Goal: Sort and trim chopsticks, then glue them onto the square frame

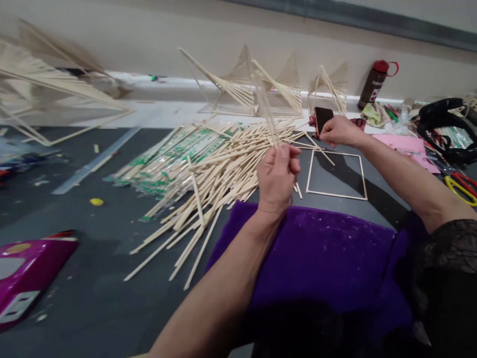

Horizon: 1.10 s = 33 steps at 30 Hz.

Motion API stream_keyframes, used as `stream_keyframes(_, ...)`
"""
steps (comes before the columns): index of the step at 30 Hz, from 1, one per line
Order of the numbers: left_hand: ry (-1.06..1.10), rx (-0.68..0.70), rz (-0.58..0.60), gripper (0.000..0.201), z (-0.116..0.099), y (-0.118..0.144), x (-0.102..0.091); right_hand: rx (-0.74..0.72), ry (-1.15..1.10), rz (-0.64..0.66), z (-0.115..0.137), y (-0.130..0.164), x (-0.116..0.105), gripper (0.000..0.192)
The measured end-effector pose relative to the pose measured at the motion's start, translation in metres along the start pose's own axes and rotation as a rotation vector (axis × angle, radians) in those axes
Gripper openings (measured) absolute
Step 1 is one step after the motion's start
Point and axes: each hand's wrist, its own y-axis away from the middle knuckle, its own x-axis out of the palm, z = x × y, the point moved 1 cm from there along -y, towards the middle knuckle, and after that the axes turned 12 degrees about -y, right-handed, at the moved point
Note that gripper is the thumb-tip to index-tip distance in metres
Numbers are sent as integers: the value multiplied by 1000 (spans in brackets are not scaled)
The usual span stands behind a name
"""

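Observation:
My left hand [278, 174] is closed around the lower end of thin wooden sticks [266, 107], like chopsticks, which point upward and are blurred. Beneath and behind it spreads a loose pile of similar sticks [223, 174]. Farther right, my right hand [340, 131] has its fingers pinched together beside a dark phone [323, 119]; anything between the fingertips is too small to make out. Below that hand, a four-sided stick frame [337, 197] lies flat on the dark table, with a loose stick across its upper left corner.
Plastic-wrapped stick packs [175, 154] lie left of the pile. Stick structures [231, 89] stand along the wall beside a bottle [373, 84]. A purple cloth [316, 248] covers the near edge. A magenta object [37, 273], a ruler [97, 161] and yellow-handled scissors [458, 190] lie about.

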Motion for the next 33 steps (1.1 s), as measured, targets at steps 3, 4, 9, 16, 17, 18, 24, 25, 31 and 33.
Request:
stream_keyframes(3, 64, -78, -93, 32, -2, -10, -8, 77, 318, 28, -3, 2, 4, 24)
stream_keyframes(4, 70, -96, -115, 32, -3, -11, -9, 90, 387, 21, -3, 1, 7, 28)
stream_keyframes(9, 61, -123, -154, 32, -7, -11, -10, 75, 463, 14, 5, -13, 26, 49)
stream_keyframes(16, 70, -118, -174, 31, -9, -13, -14, -34, 513, 68, 19, -34, 48, 49)
stream_keyframes(17, 73, -115, -176, 31, -9, -14, -15, -48, 510, 65, 20, -37, 51, 47)
stream_keyframes(18, 76, -112, -177, 31, -9, -14, -15, -59, 504, 66, 20, -40, 53, 45)
stream_keyframes(24, 96, -108, -158, 32, -9, -12, -13, -130, 553, 75, 22, -49, 62, 42)
stream_keyframes(25, 97, -108, -159, 31, -9, -12, -13, -154, 573, 73, 23, -48, 61, 40)
stream_keyframes(31, 77, -110, -156, 30, -11, -12, -15, -280, 658, 78, 28, -35, 48, 39)
stream_keyframes(33, 64, -104, -157, 30, -11, -13, -16, -343, 694, 63, 31, -31, 45, 39)
